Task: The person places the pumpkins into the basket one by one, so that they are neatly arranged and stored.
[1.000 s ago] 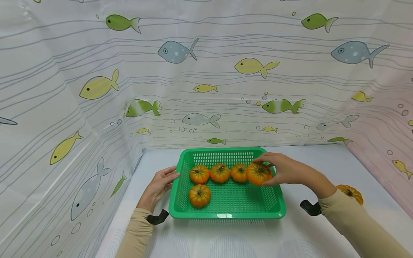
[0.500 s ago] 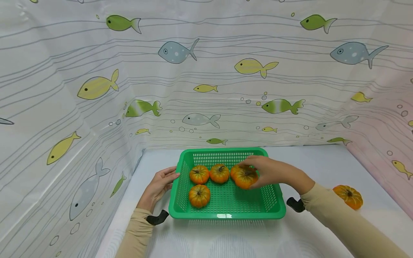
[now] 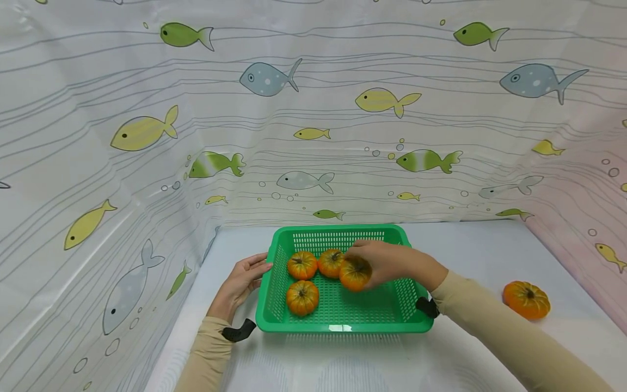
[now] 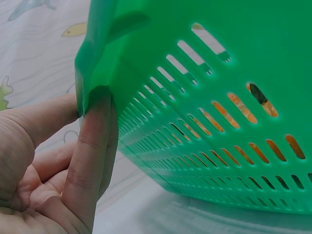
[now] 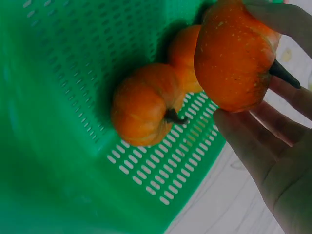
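Note:
A small orange pumpkin with a dark stem is held in my right hand, over the green plastic basket. Thumb and fingers grip its sides in the right wrist view, where the held pumpkin hangs above two others. Left in the basket lie a back-left pumpkin, a front-left pumpkin and a back-row pumpkin. My right hand covers the area behind the held one. My left hand pinches the basket's left rim; the left wrist view shows fingers against the rim.
Another pumpkin lies on the white table, right of the basket beyond my right sleeve. Fish-patterned sheeting rises behind the table and along both sides.
My right hand has carried its pumpkin leftward across the basket, from near the right wall to beside the back-row pumpkin. The left hand and basket stay put.

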`<action>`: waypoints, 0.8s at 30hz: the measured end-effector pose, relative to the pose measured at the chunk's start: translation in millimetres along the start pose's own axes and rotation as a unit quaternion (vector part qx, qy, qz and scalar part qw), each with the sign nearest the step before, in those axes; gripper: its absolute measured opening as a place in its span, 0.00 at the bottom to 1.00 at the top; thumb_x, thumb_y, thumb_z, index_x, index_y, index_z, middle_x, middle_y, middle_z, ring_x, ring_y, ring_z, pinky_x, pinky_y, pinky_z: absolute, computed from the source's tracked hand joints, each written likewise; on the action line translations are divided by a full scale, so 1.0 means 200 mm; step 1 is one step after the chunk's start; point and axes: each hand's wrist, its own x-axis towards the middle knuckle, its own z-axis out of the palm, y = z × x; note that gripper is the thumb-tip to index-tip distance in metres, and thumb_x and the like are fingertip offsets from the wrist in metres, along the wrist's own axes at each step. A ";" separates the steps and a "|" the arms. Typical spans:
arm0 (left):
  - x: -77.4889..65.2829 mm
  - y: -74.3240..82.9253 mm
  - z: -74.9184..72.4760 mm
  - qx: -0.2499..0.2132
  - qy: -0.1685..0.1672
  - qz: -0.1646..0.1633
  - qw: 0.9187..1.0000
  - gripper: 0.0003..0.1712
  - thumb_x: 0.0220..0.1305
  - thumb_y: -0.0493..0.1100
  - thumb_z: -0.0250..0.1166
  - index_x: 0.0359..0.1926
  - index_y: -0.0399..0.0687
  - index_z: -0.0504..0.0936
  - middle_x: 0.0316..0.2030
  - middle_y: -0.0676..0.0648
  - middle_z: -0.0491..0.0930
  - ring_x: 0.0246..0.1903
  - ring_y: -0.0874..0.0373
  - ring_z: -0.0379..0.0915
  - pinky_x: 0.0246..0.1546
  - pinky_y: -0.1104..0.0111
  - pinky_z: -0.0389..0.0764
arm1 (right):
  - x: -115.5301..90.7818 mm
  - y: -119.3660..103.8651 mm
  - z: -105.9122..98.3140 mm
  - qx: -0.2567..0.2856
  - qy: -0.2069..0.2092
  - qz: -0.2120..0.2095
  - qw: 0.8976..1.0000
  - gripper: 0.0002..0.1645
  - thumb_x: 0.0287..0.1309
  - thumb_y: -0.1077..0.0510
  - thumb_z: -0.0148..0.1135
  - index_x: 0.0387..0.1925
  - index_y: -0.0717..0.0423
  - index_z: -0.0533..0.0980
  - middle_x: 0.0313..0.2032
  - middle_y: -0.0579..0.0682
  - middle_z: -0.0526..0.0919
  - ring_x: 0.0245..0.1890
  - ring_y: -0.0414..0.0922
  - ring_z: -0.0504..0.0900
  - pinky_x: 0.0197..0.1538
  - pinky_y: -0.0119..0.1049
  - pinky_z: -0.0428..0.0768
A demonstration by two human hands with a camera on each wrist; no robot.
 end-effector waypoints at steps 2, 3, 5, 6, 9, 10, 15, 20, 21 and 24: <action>0.00 0.00 0.00 0.001 -0.001 0.002 1.000 0.35 0.74 0.37 0.63 0.75 0.30 0.62 0.46 0.58 0.88 0.42 0.66 0.88 0.42 0.72 0.90 | 0.02 -0.01 0.01 -0.012 -0.006 -0.007 1.000 0.40 0.49 0.47 0.81 0.64 0.52 0.78 0.56 0.47 0.81 0.54 0.45 0.79 0.61 0.45 0.84; 0.00 0.00 0.00 0.002 -0.002 0.002 1.000 0.35 0.74 0.37 0.63 0.75 0.30 0.62 0.46 0.58 0.88 0.42 0.66 0.88 0.41 0.72 0.90 | 0.03 -0.02 0.02 -0.017 -0.007 -0.011 1.000 0.40 0.49 0.47 0.82 0.63 0.53 0.78 0.56 0.48 0.82 0.54 0.45 0.80 0.61 0.45 0.84; 0.00 0.00 0.00 0.004 -0.004 0.004 1.000 0.35 0.74 0.37 0.63 0.75 0.30 0.62 0.46 0.58 0.88 0.42 0.66 0.88 0.41 0.72 0.90 | 0.05 -0.03 0.03 -0.024 -0.014 -0.013 1.000 0.40 0.48 0.47 0.82 0.63 0.54 0.79 0.56 0.48 0.83 0.55 0.45 0.81 0.62 0.44 0.84; 0.00 0.00 0.00 0.005 -0.004 0.004 1.000 0.35 0.74 0.37 0.63 0.75 0.30 0.62 0.46 0.58 0.88 0.42 0.66 0.87 0.41 0.73 0.89 | 0.06 -0.04 0.04 -0.027 -0.018 -0.012 0.999 0.40 0.48 0.47 0.82 0.63 0.54 0.79 0.56 0.49 0.83 0.55 0.45 0.81 0.62 0.44 0.84; 0.00 0.00 0.00 0.005 -0.003 0.002 1.000 0.35 0.74 0.38 0.63 0.75 0.30 0.62 0.46 0.58 0.87 0.42 0.66 0.87 0.40 0.73 0.89 | 0.08 -0.06 0.06 -0.028 -0.031 -0.010 0.999 0.41 0.48 0.47 0.82 0.64 0.54 0.78 0.59 0.50 0.83 0.57 0.46 0.81 0.65 0.45 0.83; 0.00 0.00 0.00 0.006 -0.002 0.002 1.000 0.35 0.74 0.38 0.64 0.75 0.30 0.62 0.47 0.58 0.87 0.42 0.66 0.87 0.41 0.73 0.89 | 0.09 -0.07 0.07 -0.029 -0.035 -0.011 0.999 0.41 0.48 0.47 0.82 0.63 0.55 0.78 0.59 0.51 0.83 0.57 0.47 0.82 0.65 0.44 0.83; 0.00 0.00 0.00 0.006 0.000 -0.001 1.000 0.36 0.74 0.38 0.64 0.76 0.30 0.62 0.48 0.58 0.87 0.42 0.66 0.88 0.42 0.72 0.89 | 0.13 -0.09 0.11 -0.052 -0.038 -0.030 0.997 0.38 0.49 0.46 0.82 0.60 0.54 0.80 0.53 0.47 0.85 0.50 0.42 0.83 0.58 0.39 0.85; 0.00 0.00 0.00 0.003 0.000 0.001 1.000 0.35 0.74 0.37 0.63 0.75 0.30 0.62 0.47 0.59 0.87 0.42 0.65 0.88 0.42 0.72 0.90 | 0.18 -0.11 0.16 -0.083 -0.041 -0.029 0.995 0.36 0.48 0.44 0.82 0.58 0.47 0.80 0.48 0.41 0.84 0.43 0.37 0.80 0.48 0.33 0.85; 0.00 0.00 0.00 0.003 0.000 0.002 1.000 0.35 0.74 0.36 0.63 0.75 0.30 0.62 0.47 0.59 0.87 0.42 0.65 0.88 0.41 0.72 0.90 | 0.19 -0.11 0.17 -0.087 -0.045 -0.027 0.995 0.36 0.48 0.44 0.82 0.59 0.46 0.80 0.50 0.42 0.84 0.45 0.38 0.81 0.49 0.33 0.85; 0.00 0.00 0.00 0.002 -0.001 0.004 1.000 0.35 0.74 0.36 0.63 0.75 0.29 0.62 0.47 0.59 0.87 0.42 0.65 0.88 0.41 0.72 0.90 | 0.21 -0.12 0.18 -0.089 -0.060 -0.020 0.994 0.38 0.48 0.45 0.82 0.61 0.46 0.79 0.55 0.43 0.83 0.49 0.39 0.82 0.51 0.35 0.86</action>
